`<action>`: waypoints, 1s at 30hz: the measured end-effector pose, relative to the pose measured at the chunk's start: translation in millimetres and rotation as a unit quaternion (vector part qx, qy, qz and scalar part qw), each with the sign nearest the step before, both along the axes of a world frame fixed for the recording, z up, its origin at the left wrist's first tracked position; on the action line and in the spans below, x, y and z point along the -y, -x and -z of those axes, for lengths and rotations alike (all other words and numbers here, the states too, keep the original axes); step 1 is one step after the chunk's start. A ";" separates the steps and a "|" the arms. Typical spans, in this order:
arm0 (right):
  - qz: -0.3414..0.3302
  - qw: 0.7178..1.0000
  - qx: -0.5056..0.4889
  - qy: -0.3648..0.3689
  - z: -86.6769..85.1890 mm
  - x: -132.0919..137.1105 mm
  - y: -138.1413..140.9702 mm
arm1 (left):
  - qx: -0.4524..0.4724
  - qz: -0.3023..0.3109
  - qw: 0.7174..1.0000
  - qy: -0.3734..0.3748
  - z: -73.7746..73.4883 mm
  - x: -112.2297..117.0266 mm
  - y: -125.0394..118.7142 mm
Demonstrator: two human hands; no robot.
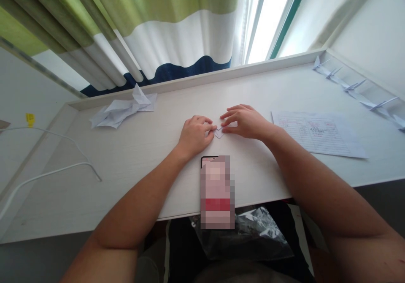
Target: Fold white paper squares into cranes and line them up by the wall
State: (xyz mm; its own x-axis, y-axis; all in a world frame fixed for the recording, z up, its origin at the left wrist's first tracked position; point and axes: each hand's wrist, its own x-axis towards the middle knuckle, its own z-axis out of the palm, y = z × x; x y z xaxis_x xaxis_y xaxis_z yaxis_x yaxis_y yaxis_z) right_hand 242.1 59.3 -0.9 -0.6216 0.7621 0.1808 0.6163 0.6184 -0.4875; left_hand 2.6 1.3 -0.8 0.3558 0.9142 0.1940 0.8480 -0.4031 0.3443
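A small folded piece of white paper (pixel 218 133) lies on the white desk (pixel 133 148), mostly covered by my fingers. My left hand (pixel 194 134) is curled, its fingertips pinching the paper's left edge. My right hand (pixel 245 121) lies flatter, fingers together and pressing down on the paper's right side. A phone (pixel 217 192) sits just behind my hands at the desk's near edge, overhanging it.
A pile of folded white papers (pixel 123 107) lies at the back left. A lined sheet (pixel 318 133) is on the right. Several folded paper cranes (pixel 354 86) line the right rim. A white cable (pixel 53 171) runs along the left. Curtains (pixel 152 29) hang behind the desk.
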 end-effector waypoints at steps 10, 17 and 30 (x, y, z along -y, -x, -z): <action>0.052 0.996 -0.071 0.007 13.3 -8.8 12.3 | 0.046 0.028 0.999 -0.008 8.8 -4.8 1.6; -0.018 0.997 -0.055 0.045 13.1 -10.5 4.8 | 0.040 0.004 0.999 0.019 11.0 -6.5 4.8; -0.049 0.988 -0.057 0.134 -4.0 -9.6 -8.2 | 0.068 0.013 0.997 0.043 8.0 -6.8 9.8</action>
